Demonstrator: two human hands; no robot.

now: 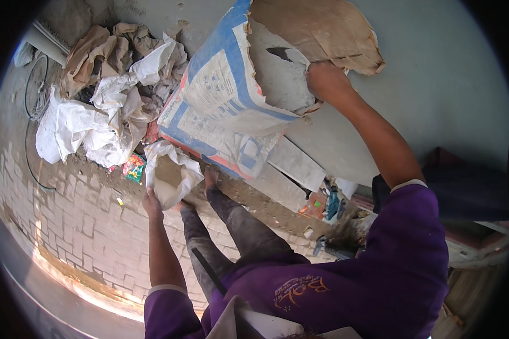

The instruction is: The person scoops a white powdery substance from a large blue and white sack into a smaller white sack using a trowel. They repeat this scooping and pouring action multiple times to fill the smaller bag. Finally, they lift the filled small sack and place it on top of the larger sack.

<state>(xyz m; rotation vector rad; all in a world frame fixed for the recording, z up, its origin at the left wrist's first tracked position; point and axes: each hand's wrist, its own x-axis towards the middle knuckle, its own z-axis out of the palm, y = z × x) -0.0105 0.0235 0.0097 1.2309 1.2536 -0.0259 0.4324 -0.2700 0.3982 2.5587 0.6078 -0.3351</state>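
Left of the torn sack, the left grip pinches a white bag, best held wide; whether the right grip, at the sack's mouth, pinches anything, I can't tell.

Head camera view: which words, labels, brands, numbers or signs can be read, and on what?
I don't copy wording or brands, but lettering shows on these:
Blue-and-white paper sack: large lettering; its small print is too blurred to read.
Purple shirt: orange embroidered lettering.
Green-and-red packet: short pale lettering.
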